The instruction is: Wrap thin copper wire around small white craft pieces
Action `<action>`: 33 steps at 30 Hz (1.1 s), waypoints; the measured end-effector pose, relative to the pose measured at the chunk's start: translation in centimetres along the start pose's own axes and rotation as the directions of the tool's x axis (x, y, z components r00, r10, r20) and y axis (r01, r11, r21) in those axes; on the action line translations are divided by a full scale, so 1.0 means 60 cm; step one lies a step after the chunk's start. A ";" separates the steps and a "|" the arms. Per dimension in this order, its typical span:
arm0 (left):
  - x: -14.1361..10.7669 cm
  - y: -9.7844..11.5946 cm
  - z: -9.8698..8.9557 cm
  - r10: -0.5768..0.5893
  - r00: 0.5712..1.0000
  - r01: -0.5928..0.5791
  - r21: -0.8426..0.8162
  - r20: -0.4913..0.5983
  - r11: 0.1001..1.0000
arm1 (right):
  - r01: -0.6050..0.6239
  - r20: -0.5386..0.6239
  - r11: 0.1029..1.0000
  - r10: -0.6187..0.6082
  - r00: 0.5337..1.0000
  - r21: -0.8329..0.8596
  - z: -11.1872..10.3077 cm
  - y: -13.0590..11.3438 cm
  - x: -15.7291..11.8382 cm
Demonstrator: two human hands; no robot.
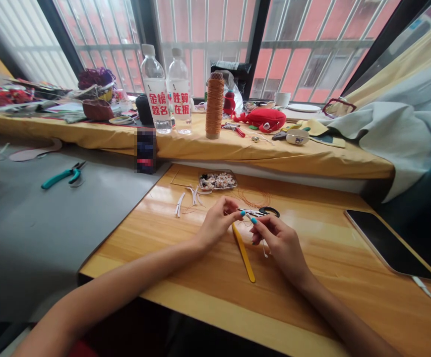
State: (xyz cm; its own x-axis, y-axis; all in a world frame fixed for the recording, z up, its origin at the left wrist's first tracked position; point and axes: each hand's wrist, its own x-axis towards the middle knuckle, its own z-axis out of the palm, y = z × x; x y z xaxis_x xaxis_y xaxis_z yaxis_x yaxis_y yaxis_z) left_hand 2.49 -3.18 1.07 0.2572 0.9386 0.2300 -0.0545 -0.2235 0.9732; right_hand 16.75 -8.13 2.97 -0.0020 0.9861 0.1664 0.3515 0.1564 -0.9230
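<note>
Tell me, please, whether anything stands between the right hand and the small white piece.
Nothing visible does: the right hand has its fingers on the small white piece, and the scissors lie just beyond it.

phone [388,244] right of hands [282,242]

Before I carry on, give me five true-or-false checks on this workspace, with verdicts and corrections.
1. The left hand and right hand both pinch a small white piece. True.
2. The teal-handled pliers lie on the grey surface. True.
3. The yellow tool lies on the grey surface. False: the yellow tool lies on the wooden table.
4. The phone lies left of both hands. False: the phone lies to their right.
5. Two bottles stand near the window. True.
</note>
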 end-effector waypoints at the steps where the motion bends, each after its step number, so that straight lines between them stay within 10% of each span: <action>1: 0.002 0.000 -0.001 -0.019 1.000 0.018 -0.019 -0.012 1.000 | 0.006 -0.002 1.000 -0.006 1.000 0.028 0.002 0.001 -0.001; 33: -0.006 0.022 0.006 -0.164 0.976 0.191 -0.202 0.142 0.960 | 0.047 -0.040 0.999 -0.046 0.998 0.025 0.006 0.012 0.000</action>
State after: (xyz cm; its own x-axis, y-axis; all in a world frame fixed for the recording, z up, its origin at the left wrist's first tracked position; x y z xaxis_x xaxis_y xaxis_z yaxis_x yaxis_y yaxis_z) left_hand 2.67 -3.90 2.30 0.3973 0.9155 0.0638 -0.1985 0.0179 0.9799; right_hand 16.67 -8.01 2.20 0.0195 0.9747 0.2227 0.3275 0.2042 -0.9225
